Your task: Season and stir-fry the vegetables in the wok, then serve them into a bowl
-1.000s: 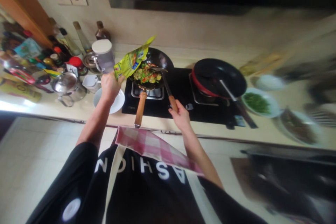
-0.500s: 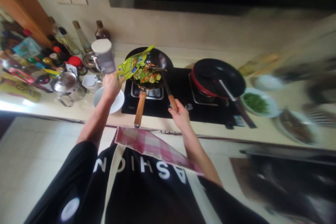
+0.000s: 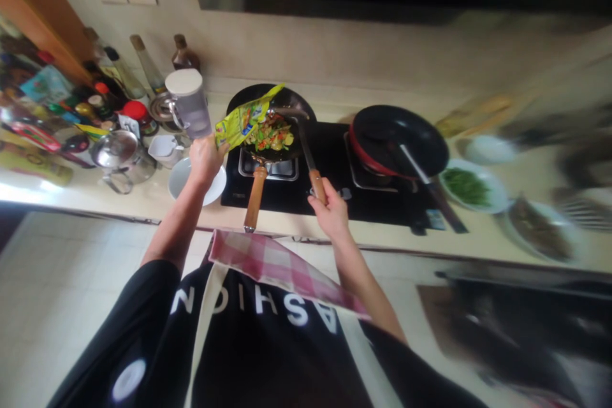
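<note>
My left hand (image 3: 206,158) is closed on the lower end of a yellow seasoning packet (image 3: 241,122), which slants over the left side of the wok (image 3: 234,101). Chopped vegetables (image 3: 272,134) in green, red and yellow lie in the wok, partly hidden behind the packet. In my right hand (image 3: 331,209) is the wooden grip of a spatula (image 3: 306,146); its metal head is raised at the packet's far end, above the food. The wok's wooden handle (image 3: 255,197) points toward me, with neither hand on it.
A red-sided frying pan (image 3: 356,143) with a utensil in it sits on the right burner. Right of it are a plate of chopped greens (image 3: 466,187) and another dish (image 3: 542,229). A white plate (image 3: 179,180), steel pot (image 3: 122,156), lidded jug (image 3: 191,108) and several bottles stand left.
The spatula head has moved up and slightly right, closer to the packet's far end. My left hand has shifted slightly right with the packet.
</note>
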A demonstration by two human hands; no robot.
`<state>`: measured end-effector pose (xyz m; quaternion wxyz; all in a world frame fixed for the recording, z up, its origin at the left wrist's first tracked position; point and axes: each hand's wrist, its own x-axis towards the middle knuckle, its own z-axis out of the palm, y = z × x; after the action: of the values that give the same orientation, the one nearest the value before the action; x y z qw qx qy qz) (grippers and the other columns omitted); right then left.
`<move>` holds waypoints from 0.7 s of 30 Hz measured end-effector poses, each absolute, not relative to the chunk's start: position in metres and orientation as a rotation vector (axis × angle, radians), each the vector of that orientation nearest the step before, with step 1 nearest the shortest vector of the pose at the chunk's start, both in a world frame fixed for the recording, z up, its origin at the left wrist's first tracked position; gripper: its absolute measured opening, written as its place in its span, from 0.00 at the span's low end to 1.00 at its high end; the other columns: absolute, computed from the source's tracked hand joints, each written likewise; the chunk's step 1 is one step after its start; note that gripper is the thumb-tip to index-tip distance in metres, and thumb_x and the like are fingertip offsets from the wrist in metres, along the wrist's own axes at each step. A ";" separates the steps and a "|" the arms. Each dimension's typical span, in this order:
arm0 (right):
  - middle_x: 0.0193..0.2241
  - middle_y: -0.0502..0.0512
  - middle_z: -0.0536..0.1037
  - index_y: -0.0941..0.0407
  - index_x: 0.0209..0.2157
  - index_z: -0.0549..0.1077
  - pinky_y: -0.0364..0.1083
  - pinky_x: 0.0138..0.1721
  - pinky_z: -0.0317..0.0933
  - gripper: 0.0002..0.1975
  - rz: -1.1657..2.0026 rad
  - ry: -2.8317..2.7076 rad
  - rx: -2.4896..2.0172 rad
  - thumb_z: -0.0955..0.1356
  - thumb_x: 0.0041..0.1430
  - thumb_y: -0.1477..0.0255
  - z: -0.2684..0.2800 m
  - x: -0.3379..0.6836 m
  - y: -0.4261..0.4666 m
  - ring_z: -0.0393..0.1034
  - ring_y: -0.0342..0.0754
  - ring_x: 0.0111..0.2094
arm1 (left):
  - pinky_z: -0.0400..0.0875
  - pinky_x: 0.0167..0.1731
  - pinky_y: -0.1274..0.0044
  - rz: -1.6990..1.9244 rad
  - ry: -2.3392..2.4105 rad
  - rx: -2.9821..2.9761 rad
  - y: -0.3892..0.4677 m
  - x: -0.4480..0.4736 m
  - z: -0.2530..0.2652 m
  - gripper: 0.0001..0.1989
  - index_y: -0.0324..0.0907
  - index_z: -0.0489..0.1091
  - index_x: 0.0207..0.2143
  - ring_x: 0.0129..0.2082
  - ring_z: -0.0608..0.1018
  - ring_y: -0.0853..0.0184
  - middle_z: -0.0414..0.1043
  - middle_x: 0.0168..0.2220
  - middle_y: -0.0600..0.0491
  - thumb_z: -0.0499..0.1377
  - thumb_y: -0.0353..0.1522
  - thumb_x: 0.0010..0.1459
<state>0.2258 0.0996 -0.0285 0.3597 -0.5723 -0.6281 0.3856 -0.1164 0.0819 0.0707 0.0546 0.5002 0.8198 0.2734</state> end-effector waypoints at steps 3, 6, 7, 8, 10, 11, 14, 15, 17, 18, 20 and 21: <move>0.55 0.63 0.79 0.60 0.67 0.68 0.52 0.57 0.68 0.39 0.970 -1.709 -1.457 0.71 0.55 0.60 -0.023 0.228 0.098 0.76 0.55 0.51 | 0.70 0.55 0.58 0.895 2.464 1.523 0.086 -0.118 0.067 0.15 0.38 0.78 0.42 0.47 0.81 0.46 0.81 0.39 0.40 0.63 0.38 0.56; 0.54 0.63 0.79 0.60 0.68 0.67 0.53 0.56 0.69 0.39 0.951 -1.735 -1.478 0.70 0.56 0.61 -0.019 0.229 0.098 0.76 0.56 0.50 | 0.70 0.55 0.58 0.957 2.449 1.512 0.089 -0.120 0.063 0.14 0.39 0.78 0.40 0.47 0.81 0.46 0.80 0.37 0.40 0.64 0.37 0.55; 0.54 0.63 0.79 0.60 0.68 0.67 0.54 0.57 0.68 0.39 0.949 -1.733 -1.484 0.70 0.56 0.61 -0.018 0.229 0.098 0.76 0.56 0.51 | 0.70 0.56 0.57 0.977 2.444 1.506 0.090 -0.121 0.062 0.13 0.38 0.78 0.40 0.47 0.81 0.45 0.80 0.37 0.40 0.64 0.37 0.55; 0.54 0.63 0.79 0.60 0.67 0.68 0.54 0.57 0.68 0.39 0.951 -1.731 -1.484 0.70 0.56 0.61 -0.018 0.229 0.098 0.75 0.57 0.52 | 0.69 0.56 0.57 0.997 2.437 1.501 0.091 -0.122 0.061 0.13 0.38 0.78 0.40 0.48 0.81 0.45 0.80 0.37 0.40 0.65 0.37 0.54; 0.55 0.63 0.78 0.59 0.67 0.68 0.54 0.58 0.67 0.39 0.962 -1.720 -1.468 0.71 0.55 0.60 -0.018 0.229 0.099 0.75 0.57 0.53 | 0.69 0.57 0.57 1.047 2.414 1.488 0.093 -0.125 0.057 0.13 0.38 0.77 0.38 0.49 0.80 0.44 0.80 0.37 0.40 0.66 0.37 0.53; 0.55 0.62 0.78 0.59 0.67 0.68 0.54 0.59 0.67 0.39 0.967 -1.707 -1.461 0.71 0.55 0.60 -0.019 0.229 0.099 0.74 0.57 0.54 | 0.68 0.58 0.57 1.084 2.395 1.480 0.094 -0.126 0.055 0.13 0.38 0.77 0.37 0.49 0.80 0.44 0.80 0.37 0.40 0.66 0.37 0.52; 0.59 0.62 0.76 0.58 0.68 0.68 0.54 0.60 0.65 0.40 0.962 -1.650 -1.480 0.71 0.55 0.58 -0.023 0.228 0.104 0.74 0.56 0.55 | 0.67 0.60 0.57 1.234 2.313 1.425 0.095 -0.134 0.047 0.12 0.39 0.77 0.35 0.51 0.79 0.43 0.80 0.37 0.41 0.68 0.37 0.49; 0.59 0.62 0.75 0.59 0.68 0.67 0.54 0.60 0.65 0.40 0.956 -1.636 -1.495 0.70 0.55 0.58 -0.025 0.228 0.106 0.74 0.56 0.55 | 0.67 0.60 0.57 1.296 2.277 1.385 0.094 -0.138 0.044 0.12 0.39 0.77 0.34 0.52 0.79 0.43 0.80 0.38 0.41 0.69 0.36 0.48; 0.58 0.63 0.76 0.59 0.67 0.68 0.54 0.60 0.65 0.40 0.938 -1.634 -1.524 0.70 0.55 0.58 -0.030 0.226 0.113 0.74 0.56 0.54 | 0.68 0.60 0.57 1.460 2.181 1.268 0.091 -0.145 0.038 0.14 0.38 0.77 0.34 0.54 0.79 0.43 0.80 0.39 0.41 0.71 0.34 0.45; 0.57 0.64 0.77 0.59 0.67 0.68 0.55 0.60 0.65 0.40 0.926 -1.651 -1.532 0.70 0.55 0.58 -0.032 0.225 0.117 0.75 0.56 0.53 | 0.69 0.60 0.58 1.570 2.106 1.195 0.089 -0.147 0.035 0.15 0.38 0.77 0.35 0.54 0.78 0.43 0.80 0.41 0.41 0.72 0.33 0.44; 0.54 0.64 0.79 0.60 0.66 0.69 0.55 0.58 0.66 0.38 0.898 -1.732 -1.518 0.69 0.55 0.59 -0.036 0.222 0.127 0.76 0.56 0.51 | 0.72 0.58 0.60 1.824 1.877 1.018 0.081 -0.152 0.029 0.21 0.38 0.77 0.41 0.55 0.79 0.47 0.80 0.44 0.42 0.73 0.32 0.44; 0.52 0.64 0.80 0.60 0.65 0.69 0.55 0.57 0.67 0.37 0.880 -1.792 -1.494 0.69 0.56 0.59 -0.038 0.220 0.132 0.76 0.57 0.51 | 0.74 0.56 0.61 1.939 1.739 0.914 0.076 -0.153 0.025 0.23 0.39 0.76 0.45 0.55 0.79 0.49 0.80 0.45 0.43 0.73 0.33 0.44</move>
<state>0.2204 0.1320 -0.0379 0.3183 -0.5680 -0.6812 0.3346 -0.1531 0.0757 0.0251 0.1894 0.3250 0.6186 0.6898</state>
